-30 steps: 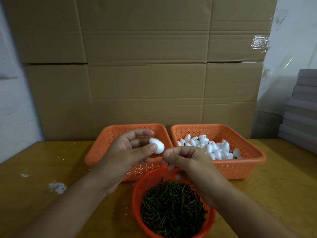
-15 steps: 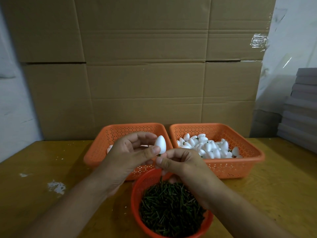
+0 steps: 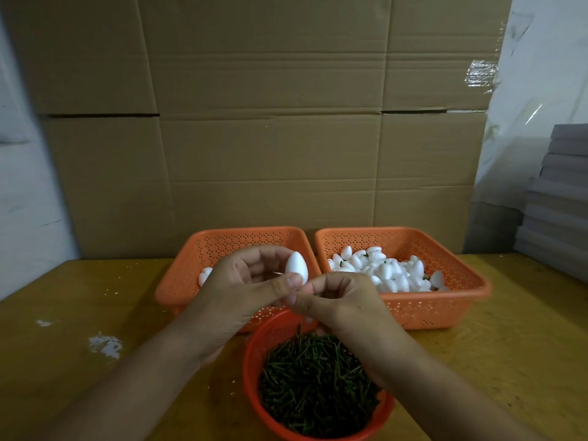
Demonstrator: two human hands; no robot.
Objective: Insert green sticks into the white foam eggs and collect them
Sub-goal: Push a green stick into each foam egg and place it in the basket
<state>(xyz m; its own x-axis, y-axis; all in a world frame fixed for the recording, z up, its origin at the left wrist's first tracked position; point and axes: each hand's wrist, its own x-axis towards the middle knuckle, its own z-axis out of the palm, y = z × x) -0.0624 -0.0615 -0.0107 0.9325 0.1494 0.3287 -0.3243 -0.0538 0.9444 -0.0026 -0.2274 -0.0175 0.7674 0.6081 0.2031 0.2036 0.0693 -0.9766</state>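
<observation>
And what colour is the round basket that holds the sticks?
Orange-red, seen in the head view: round basket.

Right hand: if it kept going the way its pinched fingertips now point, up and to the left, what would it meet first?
The right hand would meet the white foam egg pinched upright in the left hand, probably at its lower end. Their fingertips already look nearly touching, though depth is unclear.

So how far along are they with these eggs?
Barely begun: the left basket shows just one egg. The left hand holds a foam egg while the right hand works beneath it. The right basket remains heaped, and sticks are plentiful.
</observation>
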